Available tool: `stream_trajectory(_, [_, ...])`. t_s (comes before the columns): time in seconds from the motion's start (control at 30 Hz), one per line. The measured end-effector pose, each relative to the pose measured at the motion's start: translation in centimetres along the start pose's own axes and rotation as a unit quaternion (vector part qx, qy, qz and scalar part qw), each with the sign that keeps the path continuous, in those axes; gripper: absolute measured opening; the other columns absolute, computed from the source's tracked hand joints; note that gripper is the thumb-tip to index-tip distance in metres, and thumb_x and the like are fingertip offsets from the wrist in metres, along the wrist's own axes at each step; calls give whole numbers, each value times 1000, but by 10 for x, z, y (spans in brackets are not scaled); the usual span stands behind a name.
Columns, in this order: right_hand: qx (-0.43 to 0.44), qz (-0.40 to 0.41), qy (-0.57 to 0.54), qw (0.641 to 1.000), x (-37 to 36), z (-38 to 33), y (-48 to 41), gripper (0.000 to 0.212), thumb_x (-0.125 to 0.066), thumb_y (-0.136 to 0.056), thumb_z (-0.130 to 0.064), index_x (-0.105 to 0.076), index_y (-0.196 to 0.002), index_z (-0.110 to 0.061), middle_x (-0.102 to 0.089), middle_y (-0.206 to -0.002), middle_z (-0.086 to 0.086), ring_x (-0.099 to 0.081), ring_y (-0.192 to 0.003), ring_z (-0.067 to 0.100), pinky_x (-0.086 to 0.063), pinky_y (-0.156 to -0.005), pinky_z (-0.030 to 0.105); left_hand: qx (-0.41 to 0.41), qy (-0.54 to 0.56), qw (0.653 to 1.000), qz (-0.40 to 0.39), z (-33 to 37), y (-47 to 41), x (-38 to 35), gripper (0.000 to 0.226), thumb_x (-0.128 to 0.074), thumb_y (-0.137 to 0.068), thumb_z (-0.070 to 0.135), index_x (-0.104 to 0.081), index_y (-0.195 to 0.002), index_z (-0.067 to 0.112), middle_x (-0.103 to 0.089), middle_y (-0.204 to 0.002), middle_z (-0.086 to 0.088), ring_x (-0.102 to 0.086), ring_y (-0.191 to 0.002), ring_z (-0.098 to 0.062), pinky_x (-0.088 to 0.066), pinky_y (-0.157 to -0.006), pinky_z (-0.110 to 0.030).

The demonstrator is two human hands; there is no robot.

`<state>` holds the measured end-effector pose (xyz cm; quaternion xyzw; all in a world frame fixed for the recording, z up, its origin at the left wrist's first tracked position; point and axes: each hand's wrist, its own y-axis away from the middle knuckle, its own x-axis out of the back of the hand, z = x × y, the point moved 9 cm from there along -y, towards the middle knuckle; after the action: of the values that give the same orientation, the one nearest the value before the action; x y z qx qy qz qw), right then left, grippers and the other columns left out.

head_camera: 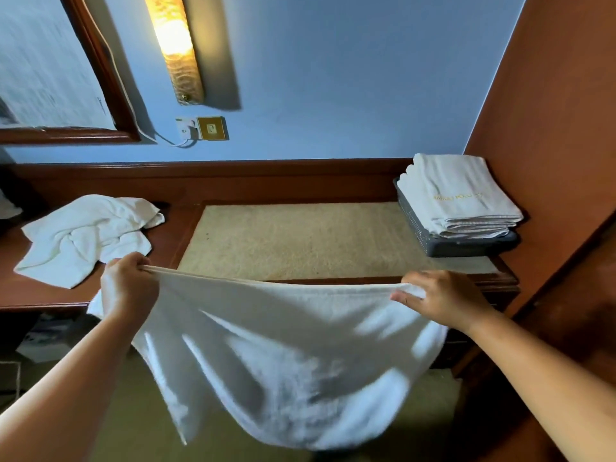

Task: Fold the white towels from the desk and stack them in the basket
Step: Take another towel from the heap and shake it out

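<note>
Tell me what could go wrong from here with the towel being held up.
1. The held towel sags low between the left hand and right hand, hanging below the desk edge; it may brush the floor.
2. The folded stack already rises above the basket rim, so another towel might make it lean or slide off.

Likely a hotel room: a wood-framed mirror (43, 61) and lit wall lamp (175, 45) above the left hand (128, 288), gold-lettered folded towels (460, 195) beyond the right hand (443, 298).
</note>
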<state>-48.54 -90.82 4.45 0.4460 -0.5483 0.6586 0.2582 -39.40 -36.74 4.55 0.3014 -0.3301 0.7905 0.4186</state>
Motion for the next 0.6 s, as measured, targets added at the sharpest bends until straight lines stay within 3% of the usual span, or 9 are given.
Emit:
stream_trajectory(0.1, [-77,18,38,996,11,23,-15,57,-47,-85,-74,-66,-75,-22,-64,-61,0,-66,-58,31,-43,-47,29,-41,13,999,32,15,4,2,24,-48,-83,-2,-70,-86,7,-59,-90,-18,-54,-88,-38,-46,-82,-41])
stream_trajectory(0.17, [-164,-2,30,986,12,32,-22,51,-55,-87,-68,-65,-81,-19,-67,-70,6,-67,-69,35,-44,-54,32,-45,20,998,31,22,7,3,25,-47,-83,-1,-69,-84,9,-58,-89,-16,-53,-85,-35,-46,-79,-40])
stream_trajectory(0.23, [-144,-110,3,983,-13,17,-29,38,-63,-87,-60,-66,-94,-23,-71,-86,4,-67,-82,35,-44,-61,33,-35,32,999,25,29,9,5,25,-45,-80,0,-65,-76,14,-58,-84,-12,-52,-81,-33,-46,-76,-39])
stream_trajectory(0.3, [-94,-314,-45,944,-49,-10,-20,26,-69,-86,-52,-65,-98,-29,-68,-91,-5,-65,-88,27,-42,-62,30,-27,29,999,-8,37,17,3,22,-45,-75,-2,-59,-66,12,-56,-72,-12,-51,-73,-33,-44,-67,-38])
stream_trajectory(0.33, [-112,-337,-69,932,-52,-12,-18,21,-70,-86,-47,-65,-97,-30,-67,-91,-6,-64,-90,25,-41,-62,29,-27,29,999,-25,41,24,2,19,-45,-73,-3,-56,-62,8,-53,-64,-12,-48,-67,-33,-40,-61,-37])
stream_trajectory(0.43, [-292,-137,-120,939,-22,27,-25,17,-67,-89,-40,-66,-96,-25,-67,-89,2,-66,-91,31,-44,-65,32,-24,57,996,-64,55,46,1,21,-44,-72,-7,-45,-56,7,-40,-54,-8,-35,-61,-26,-28,-52,-33])
stream_trajectory(0.47, [-289,-134,-133,939,-21,21,-27,17,-68,-88,-39,-66,-93,-23,-66,-85,1,-66,-87,30,-46,-65,33,-25,69,994,-83,59,54,-2,24,-43,-71,-7,-45,-55,11,-40,-53,-6,-34,-61,-23,-27,-51,-31])
stream_trajectory(0.57, [-151,-280,-223,921,-38,-55,-32,13,-72,-86,-39,-71,-86,-26,-67,-75,-6,-65,-70,20,-50,-60,36,-81,94,979,-161,89,79,-21,24,-41,-67,1,-53,-65,21,-51,-58,-5,-45,-60,-23,-32,-53,-29])
stream_trajectory(0.6, [-120,-292,-250,915,-37,-78,-33,11,-72,-86,-37,-71,-83,-26,-67,-74,-4,-65,-69,20,-50,-59,37,-107,97,970,-194,102,91,-28,22,-41,-67,7,-55,-71,23,-56,-62,-7,-48,-61,-24,-34,-53,-29])
